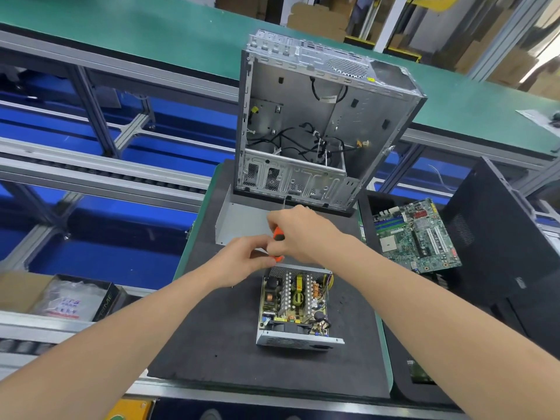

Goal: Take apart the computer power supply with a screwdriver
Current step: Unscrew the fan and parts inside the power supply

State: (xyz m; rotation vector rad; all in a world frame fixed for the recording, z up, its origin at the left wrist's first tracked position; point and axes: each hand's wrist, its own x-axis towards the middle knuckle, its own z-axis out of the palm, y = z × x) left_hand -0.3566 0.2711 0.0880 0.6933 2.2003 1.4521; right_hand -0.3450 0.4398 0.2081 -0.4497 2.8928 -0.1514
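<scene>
Silver power supply box (295,310) sits open on the black tabletop (212,328), board still inside. Right hand (303,234) has its grip clamped on the orange-handled screwdriver (278,235). Left hand (242,259) curls beside it, grip impossible to tell. Grey metal lid (242,221) lies behind, off.

Both bare forearms reach forward from the lower corners and converge at the middle, where the hands touch. The right hand (300,234) lies knuckles up, its fingers curled round the orange handle of a screwdriver (278,235). The left hand (242,259) sits just beside and below it, fingers bent with their tips at the handle's lower end; whether they pinch it is unclear
</scene>
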